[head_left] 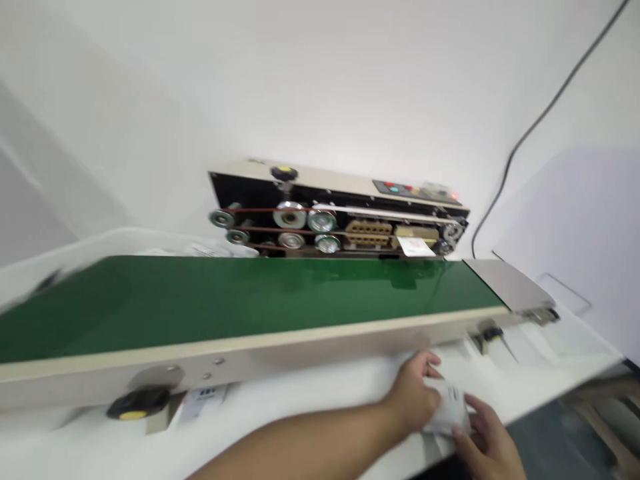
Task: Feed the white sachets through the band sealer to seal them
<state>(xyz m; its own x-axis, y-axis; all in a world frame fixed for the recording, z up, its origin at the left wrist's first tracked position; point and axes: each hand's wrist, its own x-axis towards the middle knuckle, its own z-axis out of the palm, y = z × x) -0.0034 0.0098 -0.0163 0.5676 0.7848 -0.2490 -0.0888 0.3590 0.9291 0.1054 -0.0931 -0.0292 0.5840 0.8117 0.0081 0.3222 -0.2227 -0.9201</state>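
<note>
Packet (pixel 450 408) handling is best done by the edges, I judge — kept flat, light even pressure from both sides, print left uncreased. It is at the near right, over the white surface (pixel 280 397), nearer than the green belt (pixel 225 300). The left hand (pixel 414 393), forearm slanting in from the near left, pinches its left side; the right hand (pixel 487 437) — fingers curled, thumb leftward — pinches its right edge.

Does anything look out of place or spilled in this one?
Nothing looks spilled. One mild oddity: a printed white piece lies partly under the conveyor, beside the black knob at picture left, away from the packet being held.
</note>
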